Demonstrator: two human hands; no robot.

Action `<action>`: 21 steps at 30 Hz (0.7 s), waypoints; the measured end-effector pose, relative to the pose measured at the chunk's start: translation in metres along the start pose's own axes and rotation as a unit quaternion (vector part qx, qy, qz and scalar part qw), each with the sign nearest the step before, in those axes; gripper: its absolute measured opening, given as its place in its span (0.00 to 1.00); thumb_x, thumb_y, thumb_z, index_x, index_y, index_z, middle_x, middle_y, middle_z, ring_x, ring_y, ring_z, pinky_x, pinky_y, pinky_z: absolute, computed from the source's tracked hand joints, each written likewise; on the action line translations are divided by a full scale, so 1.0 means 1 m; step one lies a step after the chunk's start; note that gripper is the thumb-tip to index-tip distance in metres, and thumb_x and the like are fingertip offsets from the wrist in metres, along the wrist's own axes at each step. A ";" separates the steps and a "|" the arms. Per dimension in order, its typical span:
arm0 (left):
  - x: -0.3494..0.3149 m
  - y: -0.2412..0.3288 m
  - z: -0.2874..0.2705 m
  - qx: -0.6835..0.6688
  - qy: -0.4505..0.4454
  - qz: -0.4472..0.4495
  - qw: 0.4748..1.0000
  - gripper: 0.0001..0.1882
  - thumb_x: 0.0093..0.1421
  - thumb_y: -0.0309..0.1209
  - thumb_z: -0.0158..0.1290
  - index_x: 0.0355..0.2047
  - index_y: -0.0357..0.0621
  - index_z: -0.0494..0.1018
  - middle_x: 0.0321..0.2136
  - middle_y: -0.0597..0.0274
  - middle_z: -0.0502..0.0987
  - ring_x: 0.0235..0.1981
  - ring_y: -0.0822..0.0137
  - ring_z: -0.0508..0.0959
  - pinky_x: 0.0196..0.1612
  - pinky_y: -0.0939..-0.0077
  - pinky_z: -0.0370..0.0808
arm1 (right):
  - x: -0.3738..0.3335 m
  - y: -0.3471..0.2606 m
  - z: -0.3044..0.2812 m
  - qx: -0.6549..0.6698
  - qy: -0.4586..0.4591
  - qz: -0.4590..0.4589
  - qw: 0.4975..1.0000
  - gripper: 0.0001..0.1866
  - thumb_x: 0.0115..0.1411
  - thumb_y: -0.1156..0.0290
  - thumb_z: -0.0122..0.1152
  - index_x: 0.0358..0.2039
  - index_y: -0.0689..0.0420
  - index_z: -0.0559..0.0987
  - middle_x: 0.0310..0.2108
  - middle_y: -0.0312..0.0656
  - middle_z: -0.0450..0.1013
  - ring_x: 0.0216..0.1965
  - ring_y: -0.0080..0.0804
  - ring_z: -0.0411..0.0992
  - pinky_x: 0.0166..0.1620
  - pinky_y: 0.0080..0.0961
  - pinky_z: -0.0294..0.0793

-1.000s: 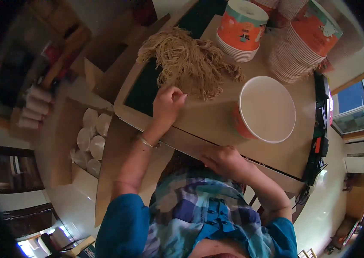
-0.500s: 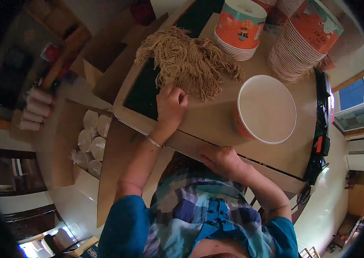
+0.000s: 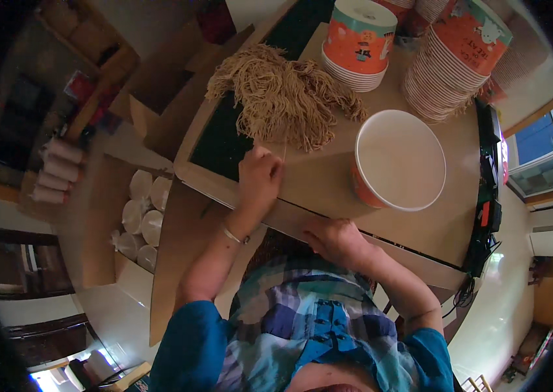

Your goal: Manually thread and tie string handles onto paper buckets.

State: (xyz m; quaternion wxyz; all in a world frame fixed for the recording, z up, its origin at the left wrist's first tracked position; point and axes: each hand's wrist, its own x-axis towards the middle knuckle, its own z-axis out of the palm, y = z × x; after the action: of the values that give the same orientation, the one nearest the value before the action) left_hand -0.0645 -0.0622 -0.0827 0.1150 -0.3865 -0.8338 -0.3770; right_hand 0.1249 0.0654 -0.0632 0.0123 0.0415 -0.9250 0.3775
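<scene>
My left hand (image 3: pixel 258 178) rests on the brown table (image 3: pixel 329 183) with its fingers curled, pinching a thin tan strand at the near edge of a heap of tan fibre strands (image 3: pixel 283 98). My right hand (image 3: pixel 336 240) lies at the table's near edge with its fingers bent over the rim, holding nothing I can see. An orange paper bowl with a white inside (image 3: pixel 397 160) stands empty to the right of my left hand.
Two stacks of orange paper bowls (image 3: pixel 358 42) (image 3: pixel 456 59) stand at the far side of the table. A dark mat (image 3: pixel 221 140) lies under the fibre heap. A cardboard box with white cups (image 3: pixel 142 215) sits on the floor at the left. Black devices and cables (image 3: pixel 489 196) line the right edge.
My left hand has drawn back a little toward me from the fibre heap. My right hand stays at the table edge.
</scene>
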 end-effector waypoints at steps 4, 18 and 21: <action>-0.025 0.021 -0.019 0.005 -0.053 0.043 0.998 0.04 0.51 0.22 0.56 0.27 0.40 0.73 0.31 0.54 0.71 0.37 0.49 0.72 0.39 0.58 0.70 | 0.005 -0.004 -0.007 0.050 0.014 0.017 0.999 0.06 0.56 0.74 0.60 0.34 0.58 0.77 0.34 0.50 0.74 0.36 0.50 0.75 0.38 0.42 0.75; -0.034 0.070 -0.071 -0.172 -0.170 -0.061 0.969 0.08 0.51 0.20 0.60 0.31 0.38 0.74 0.33 0.56 0.73 0.39 0.56 0.77 0.43 0.69 0.74 | 0.029 -0.019 -0.030 0.087 0.062 -0.044 0.993 0.15 0.56 0.70 0.67 0.43 0.56 0.75 0.40 0.47 0.74 0.41 0.47 0.74 0.41 0.34 0.74; -0.021 0.070 -0.076 -0.199 -0.167 -0.047 0.964 0.07 0.52 0.20 0.60 0.31 0.38 0.74 0.32 0.59 0.72 0.36 0.62 0.76 0.41 0.74 0.73 | 0.039 -0.017 -0.032 0.163 0.111 -0.095 0.976 0.09 0.57 0.73 0.65 0.38 0.56 0.76 0.38 0.48 0.74 0.40 0.45 0.75 0.41 0.32 0.74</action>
State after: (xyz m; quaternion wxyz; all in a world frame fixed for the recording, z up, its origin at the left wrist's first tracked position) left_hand -0.0068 -0.0996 -0.0030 -0.1232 -0.4198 -0.7662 -0.4707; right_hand 0.0874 0.0726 -0.0265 0.1435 0.0889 -0.8355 0.5229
